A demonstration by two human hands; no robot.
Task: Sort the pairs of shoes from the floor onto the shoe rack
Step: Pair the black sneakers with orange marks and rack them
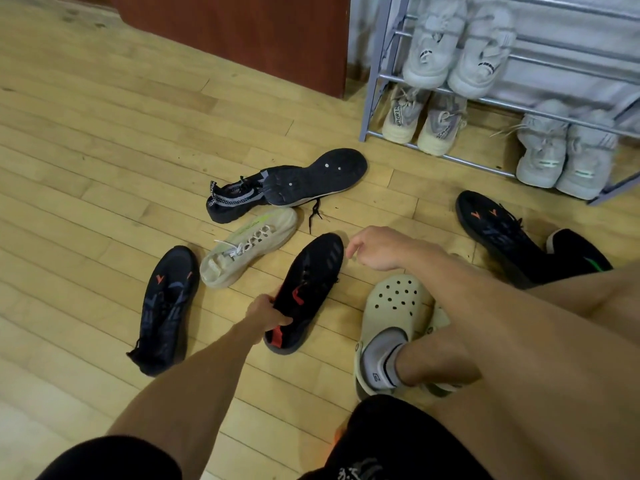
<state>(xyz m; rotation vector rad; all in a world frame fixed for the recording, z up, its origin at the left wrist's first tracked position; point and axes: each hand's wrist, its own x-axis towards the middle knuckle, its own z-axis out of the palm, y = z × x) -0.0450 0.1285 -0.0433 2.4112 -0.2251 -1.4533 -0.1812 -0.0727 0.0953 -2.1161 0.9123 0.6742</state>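
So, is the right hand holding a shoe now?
No, the right hand hangs empty above the floor; only the left hand grips the black shoe with red stripes.

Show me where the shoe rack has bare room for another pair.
The upper shelf is bare to the right of the grey pair. On the bottom shelf a gap lies between the cream pair and the grey pair at the right. The floor ahead of the left hand is crowded with loose shoes.

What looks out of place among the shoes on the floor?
One black sneaker is flipped sole-up, leaning on its black-and-grey mate. A lone cream sneaker lies on its side, with no matching shoe visible on the floor.
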